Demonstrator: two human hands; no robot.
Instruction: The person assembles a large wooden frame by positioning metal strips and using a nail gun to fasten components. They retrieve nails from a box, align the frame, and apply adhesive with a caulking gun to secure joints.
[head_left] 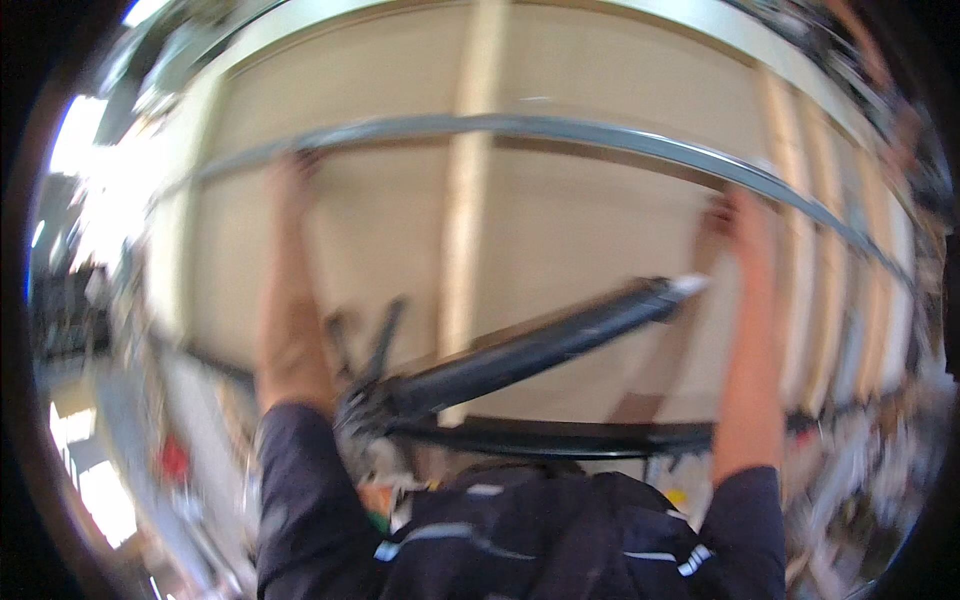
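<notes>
A long grey metal profile (560,128) runs crosswise over a wooden frame with beige panels (600,215). Its bowed look may come from the lens. My left hand (297,172) is closed on the near edge of the profile, left of the middle wooden slat (466,220). Farther right, my right hand (736,212) grips the same profile close to the right-hand slats; motion blurs the fingers of both hands. Between my forearms lies a black caulking gun (530,350) with a long barrel. Its pale nozzle (688,286) points toward my right forearm, its handle end toward my left.
More wooden slats (822,250) cross the frame on the right. A dark bar (560,440) borders the near side by my body. Blurred clutter (850,510) lies at lower right, and a red object (173,458) at lower left. Bright light comes from the left.
</notes>
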